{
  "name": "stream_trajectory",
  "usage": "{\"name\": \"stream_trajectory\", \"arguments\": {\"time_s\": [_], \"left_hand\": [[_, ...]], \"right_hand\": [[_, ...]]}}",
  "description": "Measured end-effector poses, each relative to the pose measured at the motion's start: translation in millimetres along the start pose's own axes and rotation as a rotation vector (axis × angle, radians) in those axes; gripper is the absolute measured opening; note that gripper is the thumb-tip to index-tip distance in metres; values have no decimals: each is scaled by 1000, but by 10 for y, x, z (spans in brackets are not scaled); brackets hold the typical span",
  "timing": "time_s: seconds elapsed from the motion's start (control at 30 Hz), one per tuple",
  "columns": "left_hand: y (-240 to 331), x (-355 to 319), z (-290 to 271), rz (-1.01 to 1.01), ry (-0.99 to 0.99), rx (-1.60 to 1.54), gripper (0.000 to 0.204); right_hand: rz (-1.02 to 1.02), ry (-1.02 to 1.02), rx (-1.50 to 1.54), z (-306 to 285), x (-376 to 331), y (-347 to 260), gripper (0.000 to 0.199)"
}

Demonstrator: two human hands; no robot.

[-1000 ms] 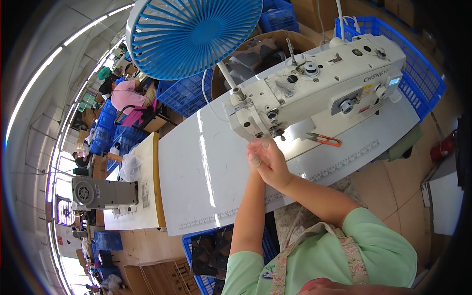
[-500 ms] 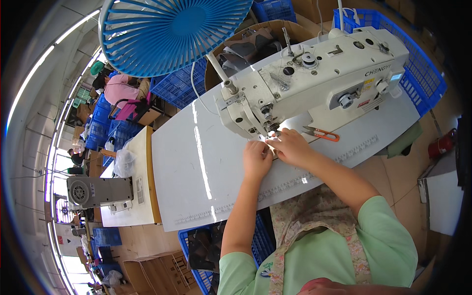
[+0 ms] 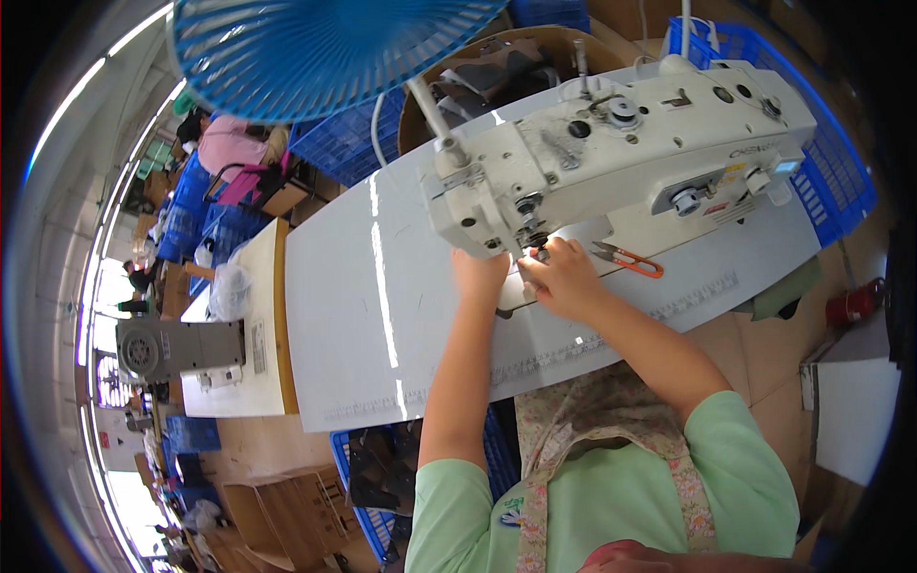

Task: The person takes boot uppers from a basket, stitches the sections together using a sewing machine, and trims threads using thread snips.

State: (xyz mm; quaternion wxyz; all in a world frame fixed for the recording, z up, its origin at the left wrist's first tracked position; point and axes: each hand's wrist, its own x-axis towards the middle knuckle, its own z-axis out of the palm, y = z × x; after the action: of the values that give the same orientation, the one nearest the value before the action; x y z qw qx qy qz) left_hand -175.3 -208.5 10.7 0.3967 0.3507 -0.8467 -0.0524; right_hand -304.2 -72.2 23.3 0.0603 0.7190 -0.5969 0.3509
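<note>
Toward the far edge of the smooth, pale grey table (image 3: 334,315), right of its middle, stands a sewing machine (image 3: 611,148), its long, blocky off-white casing studded with round metal knobs. The left hand (image 3: 479,274) reaches under the machine's head, its fingers hidden, so whether they hold anything cannot be told. Just beside it, the right hand (image 3: 570,282) has bent fingers close to the needle area; its grip cannot be made out either. Right of that hand, between the machine and the near edge, lie slim thread snips (image 3: 641,266) with a looped orange handle and pointed blades. Finely marked ruler strips (image 3: 669,307) follow the near edge. Below that edge, toward the left, a ribbed blue plastic crate (image 3: 501,454) holds dark, curved pieces (image 3: 377,468). Over the far edge hangs a blue fan (image 3: 330,48) with thin radiating ribs.
</note>
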Motion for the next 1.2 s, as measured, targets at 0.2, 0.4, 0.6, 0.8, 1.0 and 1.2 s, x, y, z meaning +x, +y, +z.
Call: {"name": "stream_trajectory", "arguments": {"time_s": [0.2,0.4,0.6,0.8,1.0,1.2], "left_hand": [[-65,-285,-287,-298,-191,208,19],[195,-1275,-1098,-261,-142,129,37],[346,-2668,-2224,-639,193,307,36],[-4,-5087,-2682,-1645,504,392,49],[277,-5937,-3022,-1863,805,490,57],[598,-6110,-4005,-1973,400,1517,81]], "right_hand": [[3,-83,67,76,28,37,21],[-56,-219,214,-144,-38,-387,23],[-256,-376,287,-149,-438,-876,28],[-238,-439,287,-134,-448,-877,29],[-262,-413,295,-122,-446,-942,28],[-256,-421,247,-136,-479,-877,28]]}}
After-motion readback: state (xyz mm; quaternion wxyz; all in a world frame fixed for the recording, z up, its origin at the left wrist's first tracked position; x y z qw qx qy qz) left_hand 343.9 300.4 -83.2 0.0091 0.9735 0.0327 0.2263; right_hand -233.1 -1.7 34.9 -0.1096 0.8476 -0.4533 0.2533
